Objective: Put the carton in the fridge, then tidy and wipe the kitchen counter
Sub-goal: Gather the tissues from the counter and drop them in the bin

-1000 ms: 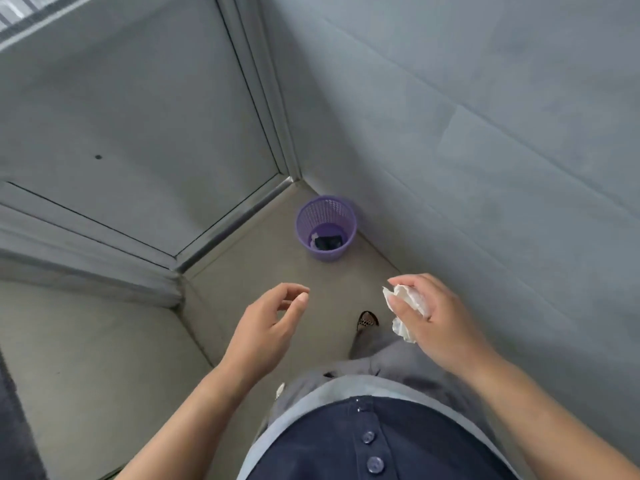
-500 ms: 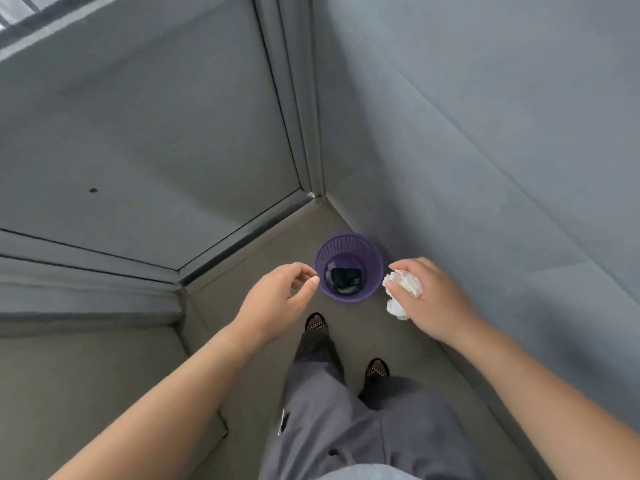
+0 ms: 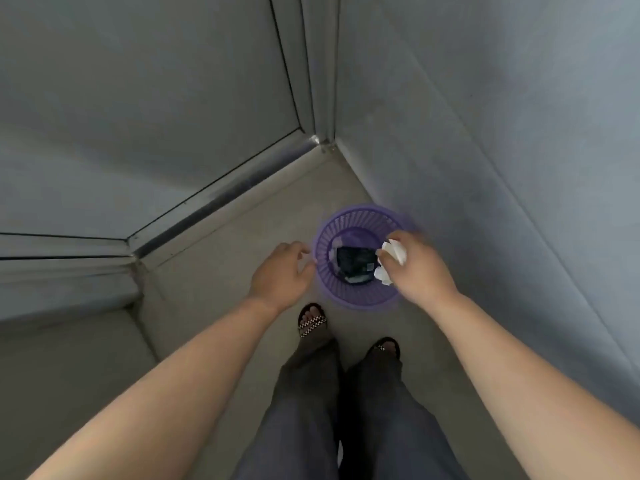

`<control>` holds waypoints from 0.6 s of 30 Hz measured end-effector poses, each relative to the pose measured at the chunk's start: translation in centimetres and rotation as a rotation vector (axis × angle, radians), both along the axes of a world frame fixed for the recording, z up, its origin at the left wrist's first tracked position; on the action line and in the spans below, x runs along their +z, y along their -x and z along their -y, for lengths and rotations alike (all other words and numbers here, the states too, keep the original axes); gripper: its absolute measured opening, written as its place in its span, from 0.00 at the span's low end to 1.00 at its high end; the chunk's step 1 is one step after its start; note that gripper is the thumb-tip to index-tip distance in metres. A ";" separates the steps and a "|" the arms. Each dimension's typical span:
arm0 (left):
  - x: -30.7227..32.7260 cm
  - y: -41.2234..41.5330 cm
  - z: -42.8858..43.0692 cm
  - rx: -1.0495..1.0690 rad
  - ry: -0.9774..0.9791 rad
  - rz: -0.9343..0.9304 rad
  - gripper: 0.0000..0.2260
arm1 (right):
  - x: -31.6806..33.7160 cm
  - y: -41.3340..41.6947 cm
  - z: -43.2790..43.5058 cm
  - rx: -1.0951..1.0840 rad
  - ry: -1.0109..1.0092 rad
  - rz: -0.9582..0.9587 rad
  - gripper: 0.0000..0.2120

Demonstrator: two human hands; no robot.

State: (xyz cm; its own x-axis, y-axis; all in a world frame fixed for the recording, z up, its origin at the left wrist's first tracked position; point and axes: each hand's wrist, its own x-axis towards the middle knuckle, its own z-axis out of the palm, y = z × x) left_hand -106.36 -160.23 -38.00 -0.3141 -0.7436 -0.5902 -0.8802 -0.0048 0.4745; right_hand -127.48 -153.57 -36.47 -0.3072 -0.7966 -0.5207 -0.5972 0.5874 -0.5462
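Here I see the right hand [image 3: 420,271] pinching crumpled white paper [image 3: 394,255] over the purple mesh wastebasket [image 3: 346,296]; the left hand [image 3: 280,275], blurred, looks loosely curled, empty.

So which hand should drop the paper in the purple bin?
The right hand: it grips the crumpled paper above the open purple bin. The left hand holds nothing, beside the rim.

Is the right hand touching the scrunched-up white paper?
Touching. The head view shows the right hand pinching the crumpled white paper in its fingers, above the purple bin.
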 end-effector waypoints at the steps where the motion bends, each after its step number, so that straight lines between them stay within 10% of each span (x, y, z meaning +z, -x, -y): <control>1: -3.0 0.1 0.1 0.018 -0.002 0.009 0.16 | -2.7 0.2 0.2 0.012 -0.011 -0.006 0.15; 9: -21.4 1.8 0.9 0.028 -0.042 0.005 0.28 | -20.6 0.7 1.5 0.093 -0.055 -0.019 0.20; 18: -22.2 1.5 1.1 -0.009 0.006 -0.017 0.27 | -21.8 0.4 0.4 0.153 -0.152 -0.065 0.24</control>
